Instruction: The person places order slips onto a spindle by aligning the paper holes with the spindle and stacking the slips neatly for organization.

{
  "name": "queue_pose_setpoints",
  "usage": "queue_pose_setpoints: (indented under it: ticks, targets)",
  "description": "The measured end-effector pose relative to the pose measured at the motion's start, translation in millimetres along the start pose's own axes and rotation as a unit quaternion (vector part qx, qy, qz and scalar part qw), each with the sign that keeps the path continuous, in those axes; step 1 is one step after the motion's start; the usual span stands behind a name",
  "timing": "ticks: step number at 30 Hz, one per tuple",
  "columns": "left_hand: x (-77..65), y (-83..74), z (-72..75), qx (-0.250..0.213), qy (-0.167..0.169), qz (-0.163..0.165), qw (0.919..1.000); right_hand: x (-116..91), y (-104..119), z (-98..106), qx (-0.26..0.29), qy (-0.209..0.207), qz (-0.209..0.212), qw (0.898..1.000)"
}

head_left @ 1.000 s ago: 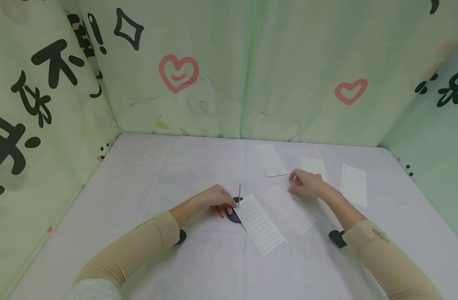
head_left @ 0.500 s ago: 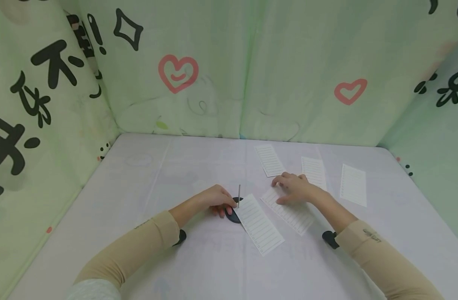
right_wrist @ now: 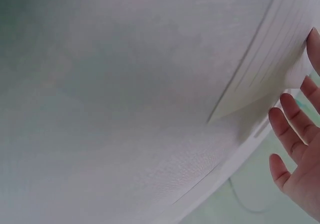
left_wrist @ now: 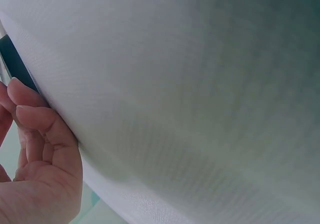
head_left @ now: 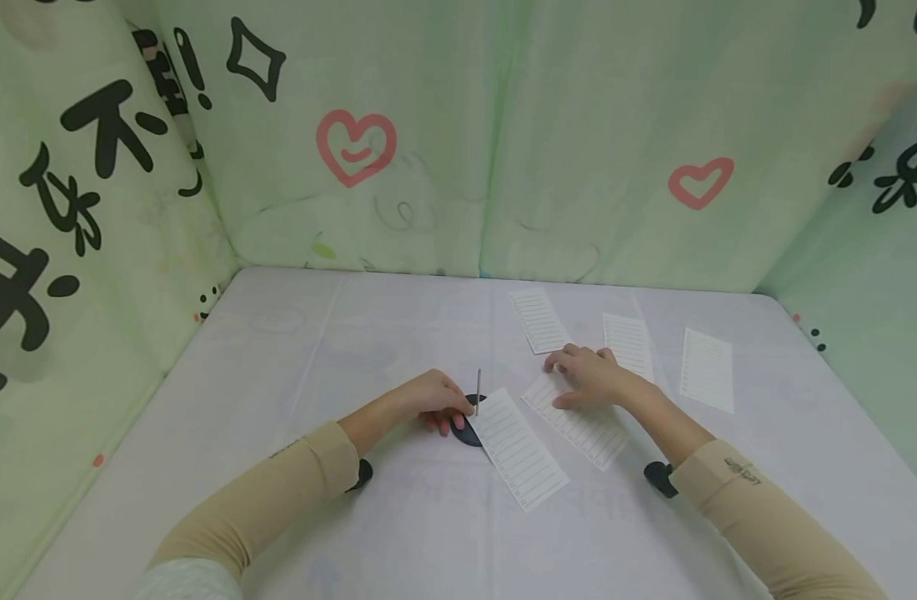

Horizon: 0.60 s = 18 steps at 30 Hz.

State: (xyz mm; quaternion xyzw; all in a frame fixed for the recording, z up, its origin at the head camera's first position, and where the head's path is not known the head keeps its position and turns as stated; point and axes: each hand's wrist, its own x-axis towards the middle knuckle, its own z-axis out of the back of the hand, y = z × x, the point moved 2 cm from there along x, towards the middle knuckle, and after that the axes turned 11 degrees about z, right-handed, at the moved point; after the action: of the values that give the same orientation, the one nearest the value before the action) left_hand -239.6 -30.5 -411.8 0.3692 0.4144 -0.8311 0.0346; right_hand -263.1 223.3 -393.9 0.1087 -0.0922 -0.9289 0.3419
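Around the scene, pale green curtains (head_left: 578,92) on the far, left and right sides, printed with black lettering (head_left: 107,150) and red heart outlines (head_left: 350,180). Within them, a whitish worktop (head_left: 398,542). Towards its far right side, lying flat and apart from one another: the far-left slip (head_left: 539,321), the far-middle slip (head_left: 628,342) and the right slip (head_left: 707,369), all white paper with faint ruled lines. From the near left and near right, two forearms in tan sleeves (head_left: 286,475), the right one reaching in between the middle slip (head_left: 586,432) and the right slip.

At the centre, a round black base (head_left: 469,435) with a thin upright rod (head_left: 479,383); over its right part, the far-left corner of the near slip (head_left: 522,450), the rest slanting towards the near right. Left grip (head_left: 438,398) just left of the rod, fingers curled at the base's left edge; impossible to tell between grasping base, rod foot or slip corner. Right grip (head_left: 599,379) released, fingers apart, over the far end of the middle slip, partly hiding it. In the right wrist view, thumb and forefinger right at that paper's end.
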Motion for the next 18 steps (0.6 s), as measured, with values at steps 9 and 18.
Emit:
queue_pose_setpoints:
  ticks: [9,18]
  targets:
    - [2.3,0.9,-0.3,0.009,-0.003,0.0,1.0,0.3,-0.6,-1.1,0.022,-0.006,0.0,1.0]
    - [1.6,0.3,0.0,0.006,-0.003,-0.004,1.0,-1.8,-8.6,7.1,0.151,-0.023,-0.036,0.988]
